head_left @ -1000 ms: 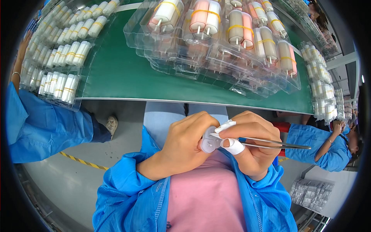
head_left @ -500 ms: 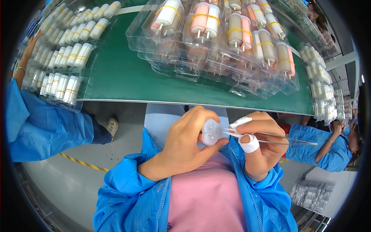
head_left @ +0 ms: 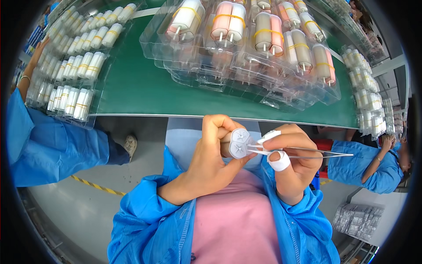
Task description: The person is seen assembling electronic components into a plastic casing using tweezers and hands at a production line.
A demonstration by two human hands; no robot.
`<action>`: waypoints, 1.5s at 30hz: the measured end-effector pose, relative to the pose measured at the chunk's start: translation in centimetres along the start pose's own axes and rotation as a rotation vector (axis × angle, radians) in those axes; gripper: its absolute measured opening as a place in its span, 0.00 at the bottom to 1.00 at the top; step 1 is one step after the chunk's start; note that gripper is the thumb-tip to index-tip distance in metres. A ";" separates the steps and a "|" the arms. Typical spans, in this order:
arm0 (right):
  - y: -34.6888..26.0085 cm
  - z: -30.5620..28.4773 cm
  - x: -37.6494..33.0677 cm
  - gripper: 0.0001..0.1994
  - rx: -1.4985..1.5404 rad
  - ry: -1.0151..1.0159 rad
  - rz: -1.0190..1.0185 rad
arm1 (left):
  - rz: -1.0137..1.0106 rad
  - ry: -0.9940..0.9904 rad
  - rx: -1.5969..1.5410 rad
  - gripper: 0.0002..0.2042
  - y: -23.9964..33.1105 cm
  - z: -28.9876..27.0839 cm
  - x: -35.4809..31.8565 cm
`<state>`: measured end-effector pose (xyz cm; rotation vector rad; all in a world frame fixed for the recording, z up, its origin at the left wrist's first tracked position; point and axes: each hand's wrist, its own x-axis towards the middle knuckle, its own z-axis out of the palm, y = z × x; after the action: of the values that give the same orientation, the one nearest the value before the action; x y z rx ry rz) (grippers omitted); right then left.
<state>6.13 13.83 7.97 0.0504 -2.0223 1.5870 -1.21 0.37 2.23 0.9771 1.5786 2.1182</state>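
Just off the near edge of a long green tabletop, above the person's lap, a pale translucent plastic piece with a two-lobed end face sits in the left hand. That hand's fingers curl round it from the left, the end face turned up and the thumb stretched toward its right side. The right hand pinches slim silvery metal tweezers, with white wrapping on the thumb and a white cover on another finger. The pale tips lie at the piece's right edge; whether they touch it cannot be told.

Working well at this spot would seem to call for a firm but light left grip, the lobed face square to the eyes, small tweezer movements, and the left thumb clear of the points.

Farther back on the tabletop, clear moulded plastic trays are stacked, carrying paired pink, white and grey cylinders bound with yellow bands. To the left stand more trays of banded white cylinders. A co-worker in blue is at the left, another person in blue at the far right. Yellow-and-black tape crosses the grey floor.
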 end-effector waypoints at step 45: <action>0.2 0.5 0.5 0.07 -0.124 -0.091 -0.043 | 0.077 -0.021 0.357 0.19 0.2 -0.8 0.0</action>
<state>5.50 13.59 7.96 0.1197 -2.1703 1.4544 -1.76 -0.25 2.35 1.1819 1.9812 1.9017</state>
